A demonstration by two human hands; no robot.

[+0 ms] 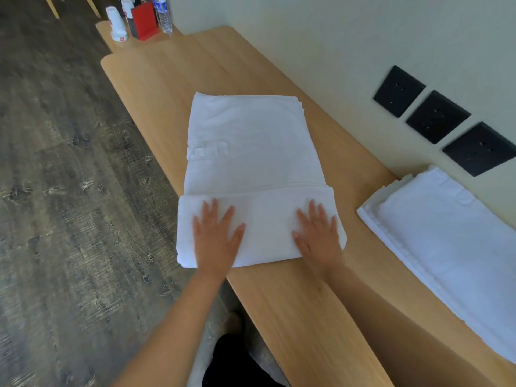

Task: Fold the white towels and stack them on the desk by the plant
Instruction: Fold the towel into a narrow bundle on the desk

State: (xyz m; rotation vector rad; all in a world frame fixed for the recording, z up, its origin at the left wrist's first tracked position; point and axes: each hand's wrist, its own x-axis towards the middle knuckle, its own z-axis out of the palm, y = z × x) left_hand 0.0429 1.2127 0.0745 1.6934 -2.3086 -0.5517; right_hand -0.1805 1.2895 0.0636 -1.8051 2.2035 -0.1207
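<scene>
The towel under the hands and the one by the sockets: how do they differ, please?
The towel under the hands has its near end folded over, left hand and right hand pressing it; the towel by the sockets lies untouched. The first looks broader, the second narrower. Both are white.

This looks like a hotel room, because a wooden desk (167, 79) runs along the wall with paper cups (113, 16), a water bottle (163, 15) and a red box (143, 20) at the upper left, and black wall sockets (437, 117) on the right.

2 towels (251, 141) (446, 241), 2 hands (216, 238) (318, 236), 3 blk sockets (398, 91) (437, 116) (480, 148), 1 bottle (163, 15).
</scene>
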